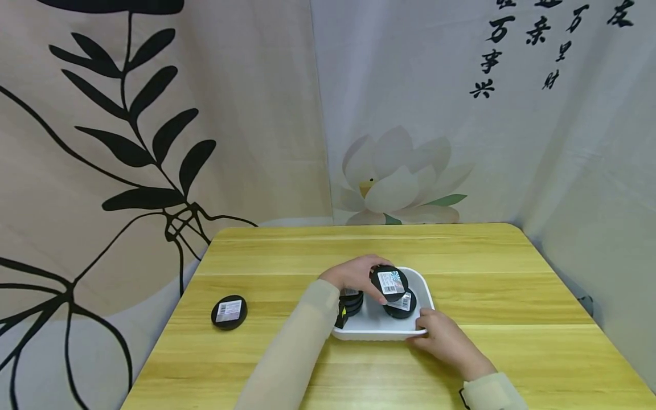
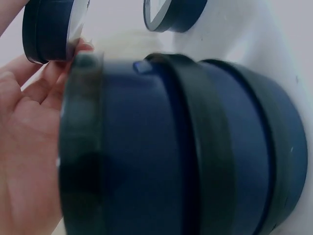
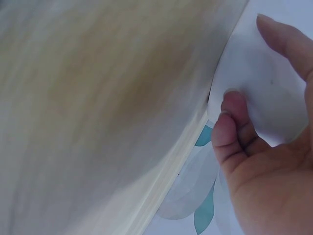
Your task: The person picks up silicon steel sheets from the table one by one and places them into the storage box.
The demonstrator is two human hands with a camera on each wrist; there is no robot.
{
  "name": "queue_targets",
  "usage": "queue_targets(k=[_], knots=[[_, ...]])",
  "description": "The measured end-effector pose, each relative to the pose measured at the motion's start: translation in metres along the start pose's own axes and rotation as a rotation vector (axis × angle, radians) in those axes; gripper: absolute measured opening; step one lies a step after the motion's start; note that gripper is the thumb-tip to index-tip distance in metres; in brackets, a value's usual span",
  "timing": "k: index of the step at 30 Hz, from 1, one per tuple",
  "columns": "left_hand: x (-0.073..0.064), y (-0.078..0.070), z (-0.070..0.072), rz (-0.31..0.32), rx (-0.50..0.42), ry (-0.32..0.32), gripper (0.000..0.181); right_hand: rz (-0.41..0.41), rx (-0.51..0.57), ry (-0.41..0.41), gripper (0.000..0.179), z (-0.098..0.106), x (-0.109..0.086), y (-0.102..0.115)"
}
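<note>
My left hand (image 1: 356, 274) holds a round black tin (image 1: 390, 282) with a white barcode label above a white plastic tray (image 1: 379, 335). Under it, another black tin (image 1: 404, 307) lies in the tray, partly hidden by the held one. Beside my left hand stands a stack of black tins (image 1: 352, 304), partly covered by my wrist; the left wrist view shows this stack (image 2: 142, 147) up close. My right hand (image 1: 443, 336) grips the tray's near right corner, and the right wrist view shows its fingertips (image 3: 227, 129) curled at the tray's white wall.
A single black tin (image 1: 229, 312) with a barcode label lies on the wooden table (image 1: 476, 267), left of the tray. A small black thing with a yellow mark (image 1: 341, 316) sits at the tray's near left corner. Printed curtains (image 1: 266, 114) hang behind the table.
</note>
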State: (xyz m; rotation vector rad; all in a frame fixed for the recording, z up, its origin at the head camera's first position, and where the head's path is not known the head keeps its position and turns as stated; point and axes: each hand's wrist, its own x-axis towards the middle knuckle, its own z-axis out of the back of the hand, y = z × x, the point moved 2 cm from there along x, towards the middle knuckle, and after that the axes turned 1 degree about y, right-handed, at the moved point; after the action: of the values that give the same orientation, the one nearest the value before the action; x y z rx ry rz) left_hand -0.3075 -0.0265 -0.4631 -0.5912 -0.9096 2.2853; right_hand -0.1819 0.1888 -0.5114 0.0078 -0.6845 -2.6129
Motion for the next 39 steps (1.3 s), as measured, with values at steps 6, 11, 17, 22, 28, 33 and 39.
queue_targets(k=[6,11,17,22,28,33,39], knots=[[0.003,-0.004,-0.005,-0.012,0.028,-0.004,0.092,-0.003,-0.002,0.002,0.019,0.001,0.0,0.0],[0.006,-0.005,-0.009,-0.019,0.063,0.005,0.092,0.005,-0.004,-0.003,0.019,0.0,0.0,0.0],[0.009,-0.005,-0.011,-0.044,0.111,0.019,0.094,0.011,-0.007,-0.01,0.02,0.0,-0.001,0.0],[0.014,-0.004,-0.014,-0.057,0.157,0.034,0.094,0.014,-0.001,-0.009,0.02,-0.001,-0.001,0.0],[0.016,-0.008,-0.019,-0.058,0.21,0.045,0.092,0.017,0.006,-0.013,0.02,-0.001,-0.001,-0.001],[0.017,-0.011,-0.022,-0.084,0.281,0.049,0.089,0.04,-0.008,-0.04,0.023,-0.003,-0.002,-0.001],[0.02,-0.012,-0.025,-0.08,0.331,0.04,0.089,0.022,-0.007,-0.032,0.022,-0.003,-0.002,-0.001]])
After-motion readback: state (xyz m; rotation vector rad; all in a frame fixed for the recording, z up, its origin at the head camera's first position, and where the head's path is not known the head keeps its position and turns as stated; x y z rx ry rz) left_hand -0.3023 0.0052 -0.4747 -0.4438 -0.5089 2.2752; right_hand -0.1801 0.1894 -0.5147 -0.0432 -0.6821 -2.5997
